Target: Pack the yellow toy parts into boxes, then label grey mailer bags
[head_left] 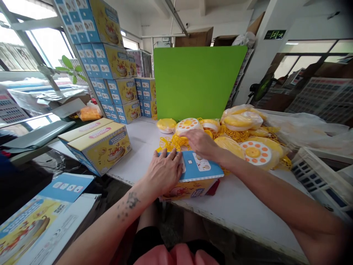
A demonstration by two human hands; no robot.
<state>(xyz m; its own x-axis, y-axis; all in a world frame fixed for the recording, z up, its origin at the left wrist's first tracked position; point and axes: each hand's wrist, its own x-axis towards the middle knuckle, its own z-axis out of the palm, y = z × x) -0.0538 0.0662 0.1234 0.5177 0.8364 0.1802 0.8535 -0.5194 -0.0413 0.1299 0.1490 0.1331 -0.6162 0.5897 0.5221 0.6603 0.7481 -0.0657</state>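
Observation:
My left hand (164, 172) lies on the blue side of a printed cardboard box (190, 167), fingers stretched out and slightly apart. The box rests at the table's front edge, its yellow printed side toward me. Above the box's far edge, my right hand (202, 144) is closed, with its fingers curled beside a white round toy with orange dots (189, 124). Whatever is between those fingers is hidden. Yellow plastic netting (165, 142) lies just beyond the box, close to my left fingertips. Something dark red (213, 188) shows at the box's right end.
Bagged yellow-and-white round toys (255, 152) are heaped on the right, beside a white plastic crate (317, 173). Two closed boxes (107, 147) stand on the left. Stacked boxes (107, 55) and a green panel (198, 81) rise behind. Flat printed cartons (55, 217) lie lower left.

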